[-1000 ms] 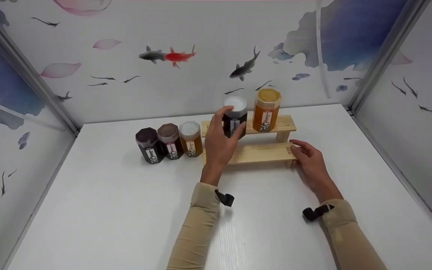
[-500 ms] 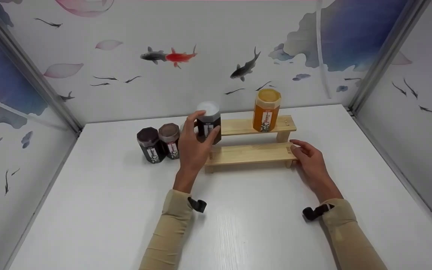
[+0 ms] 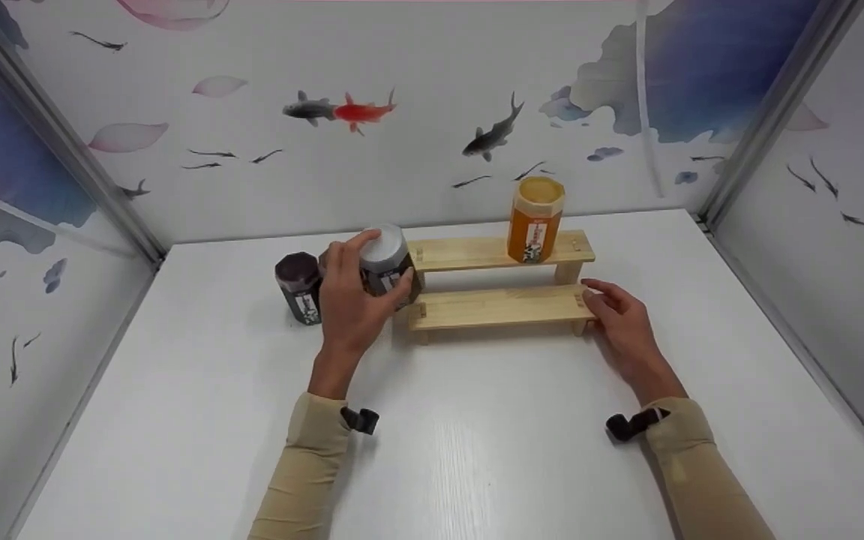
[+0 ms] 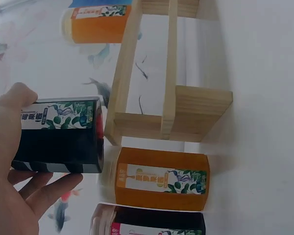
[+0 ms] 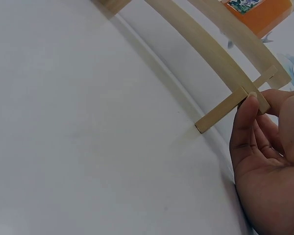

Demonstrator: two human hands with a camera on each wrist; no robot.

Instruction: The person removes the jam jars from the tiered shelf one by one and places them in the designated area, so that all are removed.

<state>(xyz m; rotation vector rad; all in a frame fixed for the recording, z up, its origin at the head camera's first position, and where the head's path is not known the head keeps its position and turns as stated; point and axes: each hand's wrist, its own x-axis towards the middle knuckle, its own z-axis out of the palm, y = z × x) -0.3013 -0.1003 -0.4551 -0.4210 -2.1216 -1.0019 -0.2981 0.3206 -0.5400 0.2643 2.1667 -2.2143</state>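
Observation:
My left hand [image 3: 353, 304] grips a dark jar with a white lid [image 3: 385, 247], its thumb on one side and fingers on the other. This jar [image 4: 59, 139] is off the table, close to the left end of the two-step wooden rack [image 3: 499, 307]. Below it in the left wrist view lies an amber jar [image 4: 161, 178], mostly hidden in the head view. My right hand [image 3: 623, 322] holds the right end of the rack's lower board; in the right wrist view its fingers pinch the board end [image 5: 262, 103]. Another amber jar [image 3: 534, 225] stands on the upper board.
Left of the rack, a black-lidded dark jar [image 3: 299, 285] stands on the white table [image 3: 462, 442]. Beside it is a jar with a pink-edged label [image 4: 157, 223], largely covered by my left hand in the head view. Printed wall panels [image 3: 417, 180] enclose the back and sides.
My left hand has carried the dark jar leftward and lower, from above the upper board to beyond the rack's left end. My right hand stays on the rack.

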